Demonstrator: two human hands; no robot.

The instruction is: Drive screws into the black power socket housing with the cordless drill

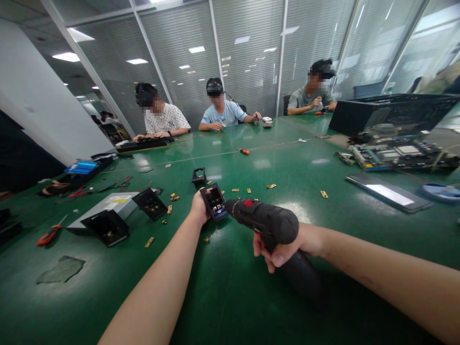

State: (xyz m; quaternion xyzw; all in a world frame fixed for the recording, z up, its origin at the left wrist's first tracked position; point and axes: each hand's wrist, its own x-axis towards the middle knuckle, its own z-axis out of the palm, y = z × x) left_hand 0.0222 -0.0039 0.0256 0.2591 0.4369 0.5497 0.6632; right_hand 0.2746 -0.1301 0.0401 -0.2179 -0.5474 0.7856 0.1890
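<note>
My left hand (pixel 200 207) is closed round a black socket housing (pixel 215 202), its open side tilted up and brass parts showing inside. In my right hand (pixel 278 251) is a black cordless drill (pixel 264 218), with my fingers wrapped round its grip. The drill's nose points left at the housing's right side; whether the bit touches a part inside cannot be made out. Just behind the housing stands a black frame (pixel 198 176). Small brass strips (pixel 248 190) lie on the table beyond the drill, and a small brass piece (pixel 206 239) lies below the housing.
Two more black housings (pixel 106 227) (pixel 150 203) rest at left by a grey metal box (pixel 108 207). An orange screwdriver (pixel 49 235) lies farther left, another (pixel 244 151) mid-table. Circuit boards (pixel 402 151) and a black case (pixel 381 115) occupy the right. Three people sit across the green table (pixel 223 306).
</note>
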